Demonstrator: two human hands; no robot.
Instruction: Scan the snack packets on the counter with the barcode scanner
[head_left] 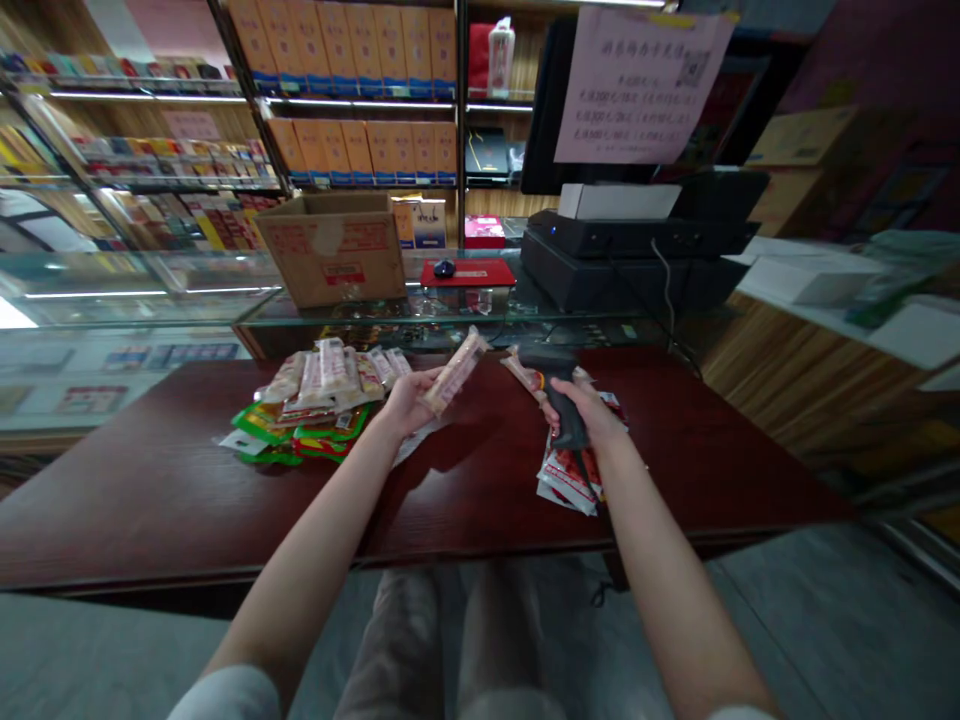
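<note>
Beyond the right hand's [589, 405] grip, a pink paper sign [637, 90] is hanging on the monitor [544, 130], showing Chinese lines, 1 QR code [694, 68] and, apparently, 300元 and 500元. Beyond the left hand's [410, 402] grip, red print [343, 274] is marking the cardboard box [330, 255]; it and the gripped packet's [456, 372] lettering are appearing too blurred to read.

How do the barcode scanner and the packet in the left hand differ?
The barcode scanner is dark; the packet is pale. The right hand grips the scanner, while the left hand holds the packet. A cord hangs from the scanner; the packet has none. Both are held above the table.
</note>
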